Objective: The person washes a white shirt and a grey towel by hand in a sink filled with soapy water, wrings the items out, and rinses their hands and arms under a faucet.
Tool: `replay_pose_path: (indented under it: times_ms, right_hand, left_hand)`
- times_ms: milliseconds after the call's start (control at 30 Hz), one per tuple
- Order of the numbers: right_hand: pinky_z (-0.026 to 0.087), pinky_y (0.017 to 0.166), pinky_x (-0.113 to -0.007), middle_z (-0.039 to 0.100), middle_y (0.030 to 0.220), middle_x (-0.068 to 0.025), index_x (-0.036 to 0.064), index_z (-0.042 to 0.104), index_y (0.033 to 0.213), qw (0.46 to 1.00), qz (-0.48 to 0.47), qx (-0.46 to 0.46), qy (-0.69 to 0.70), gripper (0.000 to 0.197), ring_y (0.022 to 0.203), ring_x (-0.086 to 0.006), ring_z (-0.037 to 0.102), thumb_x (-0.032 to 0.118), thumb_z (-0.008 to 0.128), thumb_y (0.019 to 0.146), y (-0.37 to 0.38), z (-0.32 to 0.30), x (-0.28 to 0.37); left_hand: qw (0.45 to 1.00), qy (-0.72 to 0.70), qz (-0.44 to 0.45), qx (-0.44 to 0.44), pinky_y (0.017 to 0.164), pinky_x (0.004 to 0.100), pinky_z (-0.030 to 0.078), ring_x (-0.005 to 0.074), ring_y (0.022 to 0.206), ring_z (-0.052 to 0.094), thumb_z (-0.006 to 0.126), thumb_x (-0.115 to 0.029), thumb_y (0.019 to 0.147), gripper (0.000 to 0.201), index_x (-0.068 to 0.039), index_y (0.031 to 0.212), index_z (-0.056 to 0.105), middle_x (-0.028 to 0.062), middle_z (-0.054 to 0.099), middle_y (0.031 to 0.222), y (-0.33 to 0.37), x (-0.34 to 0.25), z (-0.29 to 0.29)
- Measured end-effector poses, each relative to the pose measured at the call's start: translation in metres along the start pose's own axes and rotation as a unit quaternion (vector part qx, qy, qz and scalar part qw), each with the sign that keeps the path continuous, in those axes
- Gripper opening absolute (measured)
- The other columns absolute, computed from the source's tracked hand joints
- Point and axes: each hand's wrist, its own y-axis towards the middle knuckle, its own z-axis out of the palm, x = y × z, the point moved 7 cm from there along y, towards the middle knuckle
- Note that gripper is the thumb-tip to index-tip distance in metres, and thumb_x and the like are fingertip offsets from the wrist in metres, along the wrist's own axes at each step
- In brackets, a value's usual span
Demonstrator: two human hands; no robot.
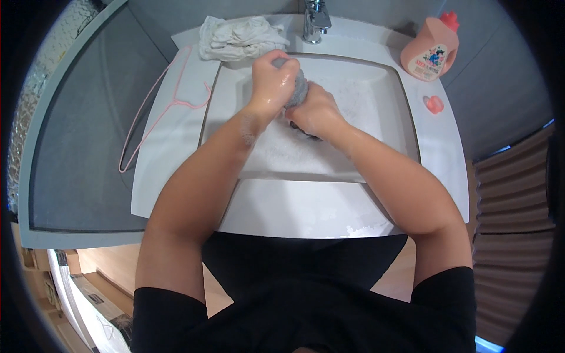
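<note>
Over the white sink [385,97], my left hand [272,85] is closed round the upper end of a bunched grey cloth [300,90]. My right hand [319,112] grips the same cloth lower down, to the right. Both hands look wet, and suds cling to my left wrist. A dark part [306,134] shows under my right hand; whether it belongs to the cloth or to the sink I cannot tell. Cloudy, foamy water lies in the basin.
Behind the basin stands a chrome faucet [316,26]. Crumpled white fabric [241,38] lies at the back left, with a pink hanger [175,103] beside it. A pink detergent bottle [432,47] and a pink cap [434,105] sit on the right rim.
</note>
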Motion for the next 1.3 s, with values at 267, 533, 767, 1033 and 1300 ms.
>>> replay_pose_path:
  times_ms: [267, 533, 767, 1033, 1300]
  right_hand:
    - [0.056, 0.086, -0.041, 0.072, 0.114, -0.0192, -0.0005, 0.062, 0.116, 0.996, -0.049, 0.044, 0.066, 0.058, 0.101, -0.0345, 0.072, 0.033, 0.085, 0.074, 0.004, -0.011, -0.002]
    - [0.050, 0.064, -0.039, 0.066, 0.090, -0.0124, 0.0061, 0.061, 0.116, 0.758, 0.002, 0.440, 0.481, 0.063, 0.074, -0.0257, 0.060, 0.063, 0.064, 0.089, -0.024, 0.008, 0.004]
    - [0.044, 0.061, -0.044, 0.063, 0.087, -0.0163, 0.0021, 0.059, 0.115, 0.440, -0.004, 0.621, 0.649, 0.077, 0.059, -0.0245, 0.049, 0.074, 0.054, 0.088, -0.062, 0.020, 0.044]
    - [0.047, 0.062, -0.042, 0.061, 0.088, -0.0132, 0.0027, 0.059, 0.114, 0.478, 0.039, 0.592, 0.648, 0.070, 0.064, -0.0245, 0.053, 0.069, 0.052, 0.093, -0.057, 0.016, 0.035]
    - [0.054, 0.060, -0.039, 0.066, 0.089, -0.0067, 0.0065, 0.064, 0.106, 0.814, 0.090, 0.323, 0.474, 0.035, 0.074, -0.0193, 0.065, 0.032, 0.077, 0.087, -0.032, 0.007, 0.016]
  left_hand:
    - [0.992, 0.095, 0.030, 0.075, 0.084, 0.0351, 0.050, 0.0194, 0.089, 0.060, 0.064, -0.037, 0.097, 0.038, 0.001, 0.099, 0.066, 0.0124, 0.068, 0.095, -0.013, -0.024, -0.001]
    - [0.847, -0.365, -0.145, 0.358, 0.118, 0.0626, 0.034, 0.0537, 0.139, 0.044, 0.020, -0.072, 0.101, 0.089, -0.002, 0.155, 0.034, 0.0293, 0.046, 0.151, -0.039, -0.042, 0.025]
    - [0.782, -0.394, 0.003, 0.483, 0.119, 0.0613, 0.032, 0.0487, 0.150, 0.029, 0.051, -0.077, 0.089, 0.102, -0.011, 0.162, 0.022, 0.0226, 0.030, 0.162, -0.051, -0.077, 0.035]
    - [0.861, -0.328, -0.021, 0.388, 0.092, 0.0481, 0.057, 0.0342, 0.110, 0.065, 0.066, -0.037, 0.092, 0.052, -0.006, 0.130, 0.050, 0.0195, 0.064, 0.118, -0.038, -0.069, 0.021]
    - [0.947, -0.183, -0.155, 0.214, 0.068, 0.0389, 0.059, 0.0250, 0.081, 0.069, 0.070, -0.025, 0.090, 0.029, -0.003, 0.106, 0.060, 0.0151, 0.068, 0.096, -0.019, -0.040, 0.005]
